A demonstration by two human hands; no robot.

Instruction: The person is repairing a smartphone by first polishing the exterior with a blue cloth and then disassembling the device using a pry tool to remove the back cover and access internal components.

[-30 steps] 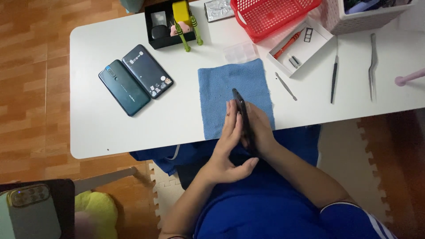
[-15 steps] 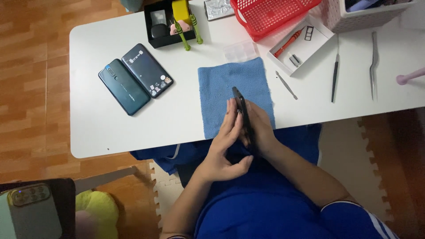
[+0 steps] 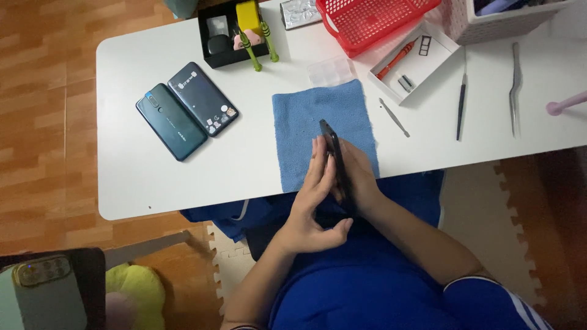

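Note:
A dark smartphone (image 3: 334, 153) stands on edge above a blue cloth (image 3: 306, 125) at the near side of the white table (image 3: 153, 177). My left hand (image 3: 313, 205) presses flat against its left face, fingers stretched up along it. On its right side my right hand (image 3: 361, 177) wraps the phone. Both hands hold it between them over the table's front edge.
Two phones (image 3: 186, 110) lie side by side at the left. A black tray (image 3: 227, 36) with green-handled screwdrivers, a red basket (image 3: 373, 21), a white box (image 3: 413, 58) with an orange tool, a clear case (image 3: 331, 71), tweezers (image 3: 515, 88) and thin tools (image 3: 460, 104) lie behind.
My left thumb has curled slightly under the phone. Otherwise the hands and the phone stay where they were.

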